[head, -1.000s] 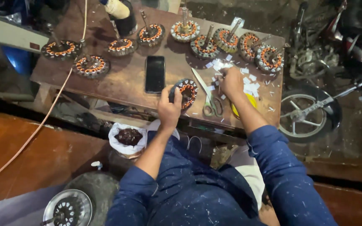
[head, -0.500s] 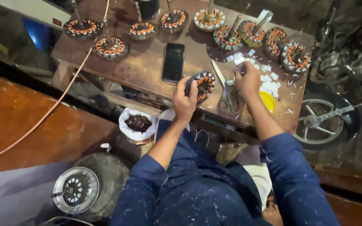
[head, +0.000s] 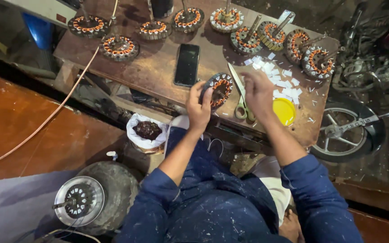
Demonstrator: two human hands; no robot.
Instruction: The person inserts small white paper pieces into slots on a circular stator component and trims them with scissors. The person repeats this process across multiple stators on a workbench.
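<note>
1. A person in a dark blue work shirt leans over a worn wooden table [head: 158,67], seen from above.
2. The left hand [head: 199,108] has its grip closed around a round wound stator [head: 219,90], ringed with copper coils and pale slot wedges. The stator is tilted on edge above the table's near side, just right of a black phone [head: 187,64] lying face up.
3. The right hand [head: 258,92] hovers just beside the stator, fingers drawn together. Whether its grip pinches anything cannot be told.
4. A pair of scissors [head: 240,96] lies on the table between the two hands, its handles toward the person.
5. A scatter of small white paper slips [head: 280,76] lies beyond the right hand, with a yellow lid [head: 284,111] at the table's near edge, just right of that hand.
6. More wound stators [head: 120,47] stand in a row along the table's far side, several with shafts upright.
7. Below the table, a white bag of dark scrap [head: 147,131] sits near the person's left elbow. A motorcycle wheel [head: 345,132] stands at the right.
</note>
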